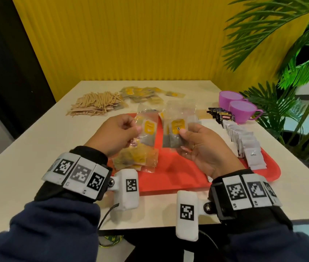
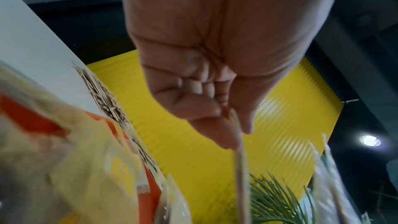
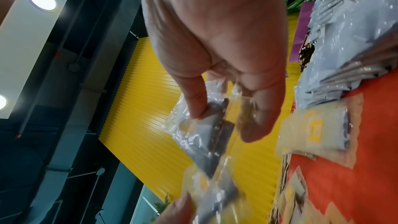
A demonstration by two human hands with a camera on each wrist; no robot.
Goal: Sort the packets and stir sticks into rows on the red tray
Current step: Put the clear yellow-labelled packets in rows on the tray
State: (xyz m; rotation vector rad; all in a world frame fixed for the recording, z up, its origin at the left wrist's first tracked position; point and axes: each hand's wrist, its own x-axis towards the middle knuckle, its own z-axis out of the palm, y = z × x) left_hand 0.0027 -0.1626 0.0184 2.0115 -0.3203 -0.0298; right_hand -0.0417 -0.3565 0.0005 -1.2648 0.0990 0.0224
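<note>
Holding clear tea packets above red tray (image 1: pixel 178 178): left grip (image 1: pixel 119 134) pinches one packet (image 1: pixel 148 132), right grip (image 1: pixel 201 148) clasps a bunch (image 1: pixel 176 129). White sachets (image 1: pixel 244 144) rowed at tray's right edge; stir sticks (image 1: pixel 95 104) piled on bench (image 1: pixel 36 140).

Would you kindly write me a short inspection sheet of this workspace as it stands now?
Surface: white table bearing a red tray.
Job's things: white packets and black packets in a row along the tray's right side; clear yellow-label packets piled on the tray, more loose beyond it; stir sticks heaped off the tray.
Clutter: two purple cups.
Hands: left hand and right hand each pinch clear packets above the tray.
Cables: thin wire at the left wrist.
Surroundings: yellow ribbed wall, green plant.
</note>
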